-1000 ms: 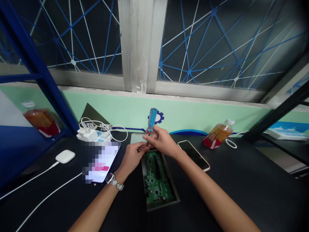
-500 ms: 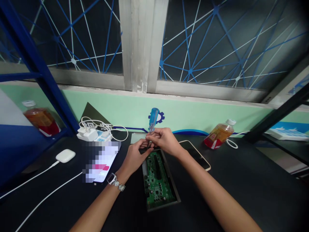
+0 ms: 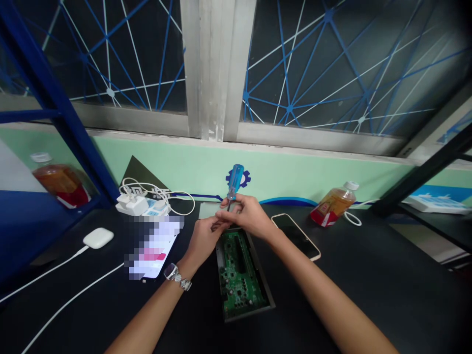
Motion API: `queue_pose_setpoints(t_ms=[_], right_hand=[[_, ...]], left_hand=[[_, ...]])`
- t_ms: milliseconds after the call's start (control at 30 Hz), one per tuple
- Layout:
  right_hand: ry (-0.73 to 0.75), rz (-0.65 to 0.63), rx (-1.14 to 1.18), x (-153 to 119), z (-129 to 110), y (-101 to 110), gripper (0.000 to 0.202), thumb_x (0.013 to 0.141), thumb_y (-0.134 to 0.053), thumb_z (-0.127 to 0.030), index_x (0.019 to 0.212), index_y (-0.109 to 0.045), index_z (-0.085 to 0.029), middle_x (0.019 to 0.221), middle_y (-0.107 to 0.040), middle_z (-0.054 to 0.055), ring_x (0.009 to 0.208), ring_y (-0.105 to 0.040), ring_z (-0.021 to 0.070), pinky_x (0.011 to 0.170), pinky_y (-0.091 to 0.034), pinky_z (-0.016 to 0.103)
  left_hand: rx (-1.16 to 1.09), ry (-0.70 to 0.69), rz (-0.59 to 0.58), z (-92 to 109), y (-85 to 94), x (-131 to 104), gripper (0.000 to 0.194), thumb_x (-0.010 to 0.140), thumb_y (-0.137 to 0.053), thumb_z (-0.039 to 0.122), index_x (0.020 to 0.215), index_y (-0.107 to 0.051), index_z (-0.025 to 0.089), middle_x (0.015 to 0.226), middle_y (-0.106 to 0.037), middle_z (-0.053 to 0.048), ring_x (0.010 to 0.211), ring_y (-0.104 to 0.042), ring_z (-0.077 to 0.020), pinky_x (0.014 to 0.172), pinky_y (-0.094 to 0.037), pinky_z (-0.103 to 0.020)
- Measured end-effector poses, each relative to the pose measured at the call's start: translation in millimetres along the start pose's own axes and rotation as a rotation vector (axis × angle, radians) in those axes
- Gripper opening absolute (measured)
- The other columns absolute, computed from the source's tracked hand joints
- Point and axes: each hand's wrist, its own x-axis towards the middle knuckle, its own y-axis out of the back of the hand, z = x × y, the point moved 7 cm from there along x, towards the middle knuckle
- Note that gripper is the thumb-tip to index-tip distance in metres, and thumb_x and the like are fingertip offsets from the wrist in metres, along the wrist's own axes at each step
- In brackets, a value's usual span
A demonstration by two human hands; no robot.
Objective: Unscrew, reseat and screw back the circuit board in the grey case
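A screwdriver with a clear blue handle (image 3: 236,179) stands nearly upright above the far end of a green circuit board (image 3: 239,280) in a dark metal frame. The fingers of my right hand (image 3: 248,215) are closed round its shaft, just below the handle. My left hand (image 3: 207,234) is at the board's far left corner, fingertips pressed together beside the screwdriver's lower end and touching my right fingers. Whatever lies between the left fingertips is hidden, as is the screwdriver's tip.
A lit phone (image 3: 158,250) and a white case (image 3: 98,238) with a cable lie left. Behind them is a power strip (image 3: 157,207). A dark-screened phone (image 3: 297,236) and a drink bottle (image 3: 332,204) are right. Another bottle (image 3: 62,182) stands far left.
The screwdriver's handle has shifted slightly right and tilts a little more. My left fingers have drawn closer together, and my left thumb has moved up towards the right fingers.
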Motion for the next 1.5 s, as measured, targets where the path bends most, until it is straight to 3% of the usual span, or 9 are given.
queue_pose_setpoints(t_ms=[100,200,433,600,800,1100,1200,1367,1500], right_hand=[[-0.049,-0.189,0.216,-3,-3,-5,0.041,0.081,-0.071,-0.031,0.119,-0.062,-0.017,0.103,-0.072,0.008,0.056,-0.065,0.0116,0.051,-0.050,0.024],[-0.056,-0.274,0.263,-4,-7,-5,0.032,0.088,-0.062,-0.031,0.115,-0.066,-0.015,0.103,-0.072,0.009,0.059,-0.068,0.0123,0.051,-0.050,0.023],[-0.014,-0.116,0.220,2,2,-2,0.025,0.083,-0.069,-0.037,0.093,-0.070,-0.014,0.062,-0.069,0.001,0.053,-0.067,0.0156,0.057,-0.054,0.027],[0.015,0.039,0.100,3,6,0,0.029,0.078,-0.073,-0.043,0.076,-0.064,-0.017,0.064,-0.067,0.001,0.047,-0.064,0.0148,0.048,-0.049,0.025],[0.044,0.173,0.036,3,8,1,0.034,0.076,-0.076,-0.044,0.068,-0.054,-0.019,0.054,-0.061,-0.002,0.049,-0.065,0.0165,0.049,-0.048,0.025],[-0.014,-0.143,0.225,2,2,-3,0.039,0.081,-0.071,-0.044,0.107,-0.065,-0.016,0.085,-0.071,0.004,0.061,-0.068,0.0153,0.057,-0.055,0.028],[0.004,-0.230,0.294,0,-1,-4,0.032,0.087,-0.064,-0.041,0.104,-0.067,-0.014,0.079,-0.070,0.004,0.065,-0.068,0.0157,0.065,-0.057,0.030],[0.025,-0.150,0.233,3,4,-2,0.024,0.084,-0.067,-0.037,0.092,-0.069,-0.015,0.064,-0.067,0.001,0.058,-0.065,0.0154,0.063,-0.055,0.030],[0.047,-0.018,0.128,5,4,1,0.021,0.081,-0.071,-0.036,0.079,-0.067,-0.015,0.069,-0.068,0.003,0.054,-0.062,0.0127,0.054,-0.049,0.024]], left_hand=[[0.077,-0.040,-0.058,7,-0.4,1,0.023,0.093,-0.053,0.027,0.085,-0.072,0.016,0.081,-0.075,-0.003,0.071,-0.067,-0.0195,0.066,-0.049,-0.026],[0.141,-0.074,-0.108,12,-1.2,1,0.026,0.096,-0.048,0.026,0.084,-0.069,0.015,0.079,-0.073,-0.002,0.070,-0.064,-0.0181,0.065,-0.046,-0.025],[0.011,-0.068,-0.068,11,-5.5,-1,0.022,0.092,-0.058,0.033,0.107,-0.064,0.018,0.098,-0.073,-0.006,0.087,-0.069,-0.0196,0.081,-0.053,-0.029],[0.138,-0.072,0.161,11,2.5,-3,0.022,0.084,-0.070,0.040,0.084,-0.062,0.019,0.083,-0.072,-0.002,0.078,-0.068,-0.0180,0.075,-0.054,-0.027],[0.114,-0.057,0.173,5,3.7,-4,0.020,0.087,-0.067,0.035,0.078,-0.063,0.018,0.076,-0.071,-0.001,0.069,-0.068,-0.0161,0.066,-0.053,-0.024],[-0.038,-0.023,-0.022,8,0.0,-2,0.018,0.093,-0.056,0.023,0.098,-0.071,0.015,0.096,-0.076,-0.007,0.087,-0.072,-0.0209,0.079,-0.055,-0.028],[0.024,-0.062,-0.041,14,1.1,-1,0.020,0.095,-0.052,0.023,0.099,-0.070,0.016,0.097,-0.076,-0.006,0.087,-0.071,-0.0202,0.080,-0.054,-0.028],[0.069,-0.101,-0.070,15,-2.4,-1,0.019,0.096,-0.049,0.021,0.097,-0.068,0.017,0.095,-0.074,-0.005,0.086,-0.071,-0.0192,0.081,-0.054,-0.029],[0.080,-0.085,0.055,12,0.0,-3,0.016,0.090,-0.062,0.030,0.101,-0.064,0.018,0.094,-0.074,-0.005,0.084,-0.071,-0.0190,0.078,-0.055,-0.028]])
